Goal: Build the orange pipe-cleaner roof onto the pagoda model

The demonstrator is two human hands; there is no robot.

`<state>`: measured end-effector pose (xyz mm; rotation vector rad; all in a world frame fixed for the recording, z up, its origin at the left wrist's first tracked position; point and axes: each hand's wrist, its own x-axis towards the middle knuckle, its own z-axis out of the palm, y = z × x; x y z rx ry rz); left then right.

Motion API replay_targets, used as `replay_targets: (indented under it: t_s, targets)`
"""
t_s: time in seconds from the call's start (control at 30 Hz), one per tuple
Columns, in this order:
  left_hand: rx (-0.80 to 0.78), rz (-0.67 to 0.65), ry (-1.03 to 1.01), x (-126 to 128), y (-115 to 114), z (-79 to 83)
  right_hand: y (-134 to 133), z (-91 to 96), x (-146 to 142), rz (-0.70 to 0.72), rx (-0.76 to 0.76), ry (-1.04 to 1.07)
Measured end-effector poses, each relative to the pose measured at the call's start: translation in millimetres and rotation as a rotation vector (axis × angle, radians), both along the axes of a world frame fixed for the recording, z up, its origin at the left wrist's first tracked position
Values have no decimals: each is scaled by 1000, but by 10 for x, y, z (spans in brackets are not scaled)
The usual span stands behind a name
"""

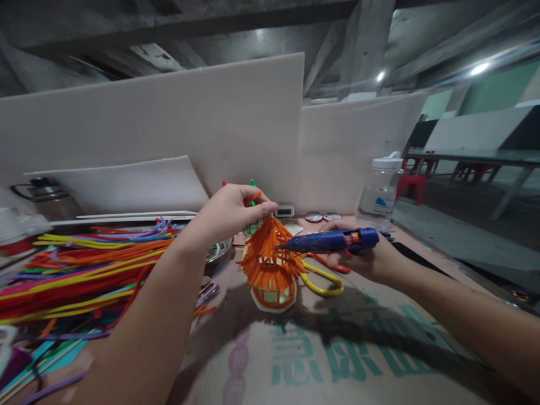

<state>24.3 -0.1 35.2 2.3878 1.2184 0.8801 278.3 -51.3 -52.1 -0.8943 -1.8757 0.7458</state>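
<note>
A small two-tiered pavilion model (270, 275) with fringed orange pipe-cleaner roofs stands upright on the cardboard. My left hand (238, 211) is closed in a pinch right at the peak of its upper roof. A short piece of orange pipe cleaner (256, 196) pokes out from between those fingers; whether they also grip the roof tip is hard to see. My right hand (371, 256) is wrapped around a blue hot glue gun (324, 242), partly hidden behind it. The gun points left, its nozzle at the front of the upper roof, where touching or just apart cannot be told.
Many coloured pipe cleaners (97, 264) spread across the left side. Yellow-and-red-handled pliers (324, 289) lie right of the model. A clear water bottle (379, 194) stands back right, a dark-lidded bottle (46, 194) back left. White boards (169, 124) wall off the rear.
</note>
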Motion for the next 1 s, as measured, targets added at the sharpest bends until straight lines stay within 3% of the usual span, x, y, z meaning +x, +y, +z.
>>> replay_targets:
  t_s: [0.3, 1.0]
  targets:
    - [1, -1, 9, -7, 1, 1, 28, 49, -4, -86, 86, -3]
    - [30, -6, 23, 26, -76, 28, 26, 27, -14, -133, 164, 50]
